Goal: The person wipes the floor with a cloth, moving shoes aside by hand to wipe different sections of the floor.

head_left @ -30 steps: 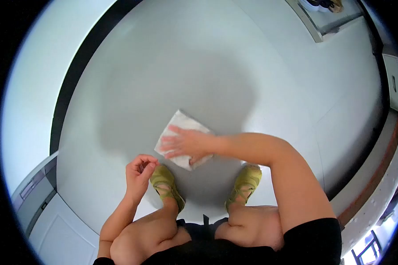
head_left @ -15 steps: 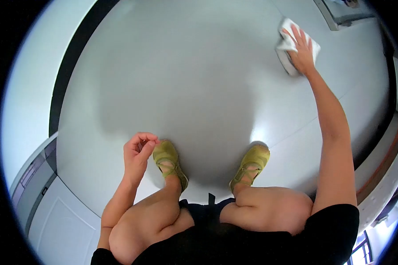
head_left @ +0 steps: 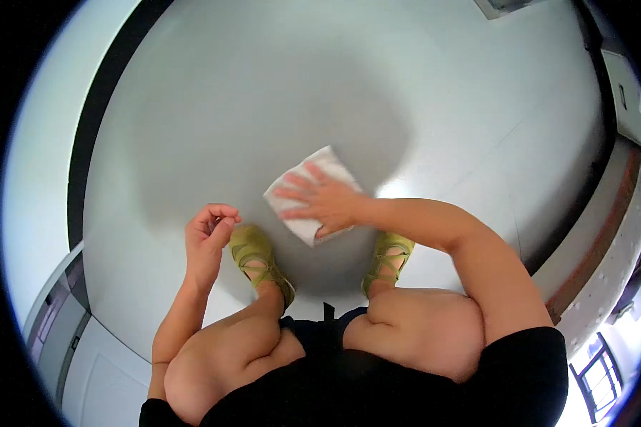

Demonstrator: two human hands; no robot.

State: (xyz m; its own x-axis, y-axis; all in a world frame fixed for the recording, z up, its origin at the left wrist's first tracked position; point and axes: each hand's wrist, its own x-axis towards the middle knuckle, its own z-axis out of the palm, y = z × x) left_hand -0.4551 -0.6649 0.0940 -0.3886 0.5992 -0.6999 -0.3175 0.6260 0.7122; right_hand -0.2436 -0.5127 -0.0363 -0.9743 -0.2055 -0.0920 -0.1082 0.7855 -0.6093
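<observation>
My right hand lies with its fingers spread on a folded white cloth, pressing it against the grey floor in front of my feet. Part of the cloth is hidden under the palm. My left hand hovers by my left knee, its fingers curled in toward the thumb, and nothing shows between them. Just right of it, from this view, is my left green shoe. The other green shoe is partly covered by my right forearm.
A black baseboard runs along the white wall on the left. A white door panel is at lower left. On the right are a dark edge strip and a pale curved edge with a brown band. A framed corner shows at the top.
My right hand has swept the white cloth from the far right of the floor to the middle, close to my feet. My left hand stays curled in nearly the same place. The view has shifted slightly.
</observation>
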